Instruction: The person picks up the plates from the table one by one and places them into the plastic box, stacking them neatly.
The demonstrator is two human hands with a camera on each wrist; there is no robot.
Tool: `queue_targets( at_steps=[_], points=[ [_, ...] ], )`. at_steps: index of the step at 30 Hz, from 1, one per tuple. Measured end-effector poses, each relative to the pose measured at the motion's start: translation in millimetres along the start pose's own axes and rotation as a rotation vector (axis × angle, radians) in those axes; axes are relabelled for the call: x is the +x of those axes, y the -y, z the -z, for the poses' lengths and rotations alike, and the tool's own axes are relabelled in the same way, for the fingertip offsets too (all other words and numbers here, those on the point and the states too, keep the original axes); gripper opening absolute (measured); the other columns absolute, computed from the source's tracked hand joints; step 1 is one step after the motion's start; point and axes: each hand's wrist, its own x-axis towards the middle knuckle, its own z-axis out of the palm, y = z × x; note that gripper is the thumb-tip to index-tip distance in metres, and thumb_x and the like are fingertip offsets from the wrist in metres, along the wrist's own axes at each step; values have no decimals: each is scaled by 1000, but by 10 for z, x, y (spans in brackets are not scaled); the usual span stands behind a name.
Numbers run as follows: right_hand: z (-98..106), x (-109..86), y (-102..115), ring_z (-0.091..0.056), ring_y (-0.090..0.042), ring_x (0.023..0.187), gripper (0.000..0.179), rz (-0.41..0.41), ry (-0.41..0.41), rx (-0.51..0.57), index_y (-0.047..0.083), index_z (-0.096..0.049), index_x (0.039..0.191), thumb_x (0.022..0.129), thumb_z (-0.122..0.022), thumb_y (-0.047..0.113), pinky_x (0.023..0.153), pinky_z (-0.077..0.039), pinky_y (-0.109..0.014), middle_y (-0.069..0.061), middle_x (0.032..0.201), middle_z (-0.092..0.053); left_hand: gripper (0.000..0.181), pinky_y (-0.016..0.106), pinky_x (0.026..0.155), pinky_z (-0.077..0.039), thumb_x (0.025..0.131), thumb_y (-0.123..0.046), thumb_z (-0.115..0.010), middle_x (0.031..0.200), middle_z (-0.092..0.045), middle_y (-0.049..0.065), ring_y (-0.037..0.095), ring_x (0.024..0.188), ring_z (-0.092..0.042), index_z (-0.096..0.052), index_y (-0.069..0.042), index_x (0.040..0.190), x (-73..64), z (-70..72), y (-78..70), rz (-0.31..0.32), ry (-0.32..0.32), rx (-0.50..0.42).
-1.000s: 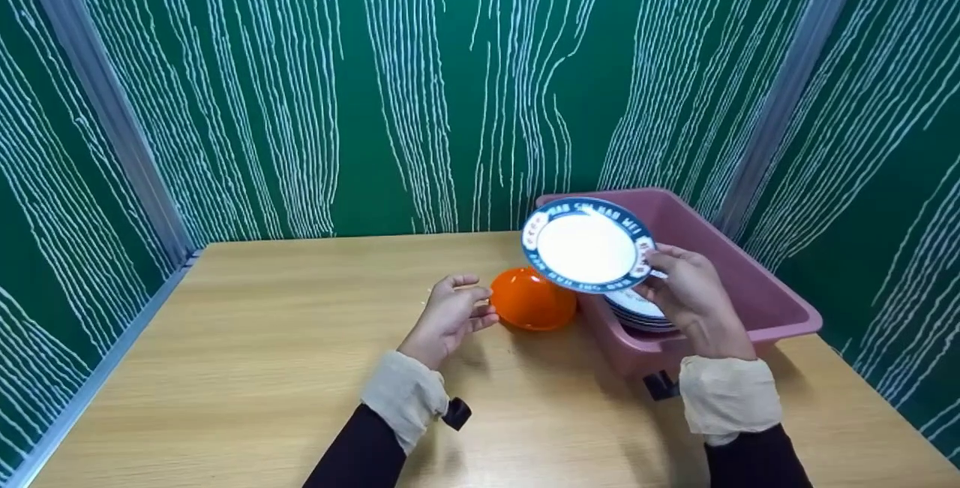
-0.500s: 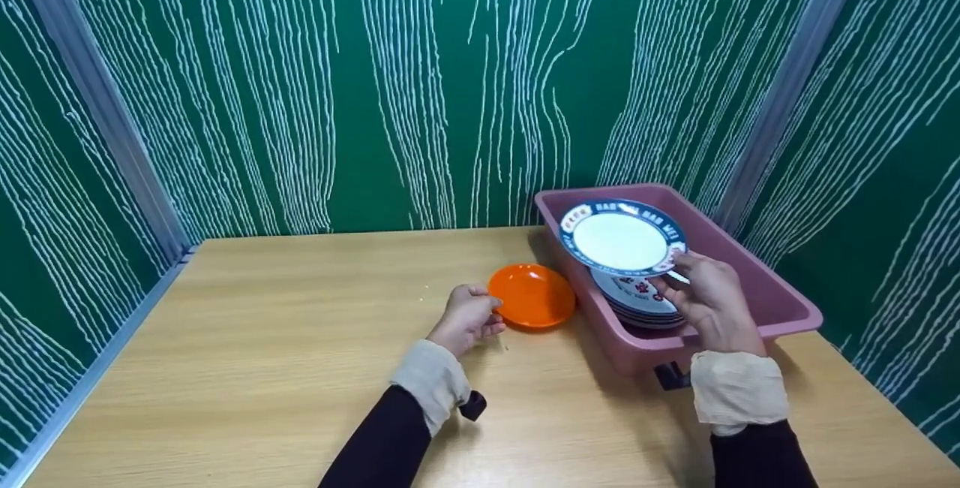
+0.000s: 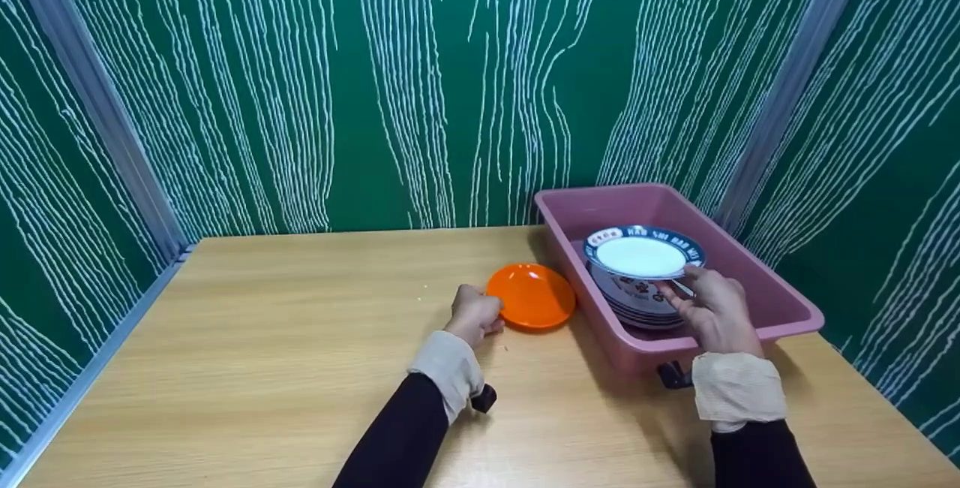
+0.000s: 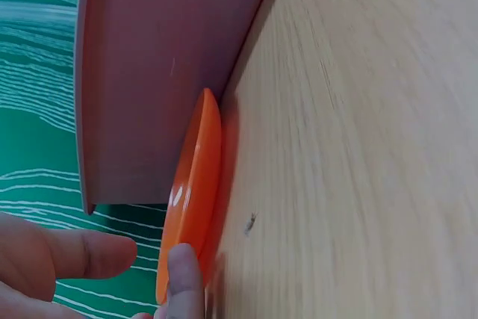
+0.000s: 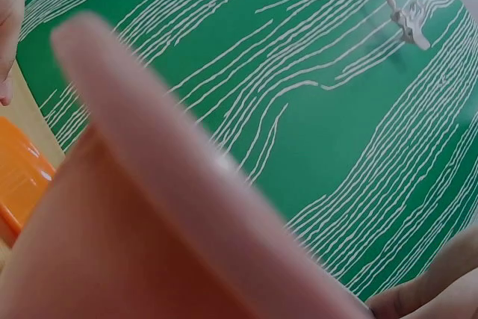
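Note:
My right hand (image 3: 720,308) pinches the right edge of a white plate with a dark blue lettered rim (image 3: 641,257). This plate is held low, close over a stack of patterned plates (image 3: 637,296) in a pink basin (image 3: 622,338). At the left rim of a flat orange plate (image 3: 530,296), my left hand (image 3: 476,315) holds the edge. In the left wrist view, one fingertip (image 4: 185,274) lies along the underside of the orange plate (image 4: 196,177), another digit pointing above it. The basin hides the blue-rimmed plate in the right wrist view.
The orange plate lies on the wooden table (image 3: 300,353), right beside the basin's left wall. Green panels with white wavy lines (image 3: 390,97) enclose the back and sides. A few small specks (image 3: 424,291) dot the table left of the plate.
My right hand has moved right and down with the blue-rimmed plate, to over the stack. My left hand has moved slightly right and closed its fingers at the orange plate's rim.

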Motion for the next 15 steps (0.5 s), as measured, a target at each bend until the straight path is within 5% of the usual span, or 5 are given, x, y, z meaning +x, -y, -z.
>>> queue_targets(
  at_steps=[9, 15],
  points=[
    [20, 40, 5, -35, -15, 142, 69, -34, -37, 4, 22, -18, 164, 105, -43, -3, 110, -42, -37, -1, 164, -22, 36, 30, 64, -60, 89, 10, -61, 97, -51, 10, 18, 65, -56, -50, 5, 123, 95, -13, -1, 31, -27, 73],
    [11, 40, 2, -34, -16, 142, 68, -43, -31, -6, 21, -17, 164, 105, -40, -4, 110, -42, -39, -3, 158, -28, 36, 31, 60, -60, 87, 12, -60, 101, -51, 13, 18, 55, -54, -50, 4, 121, 134, -33, -27, 48, -32, 119]
  ],
)
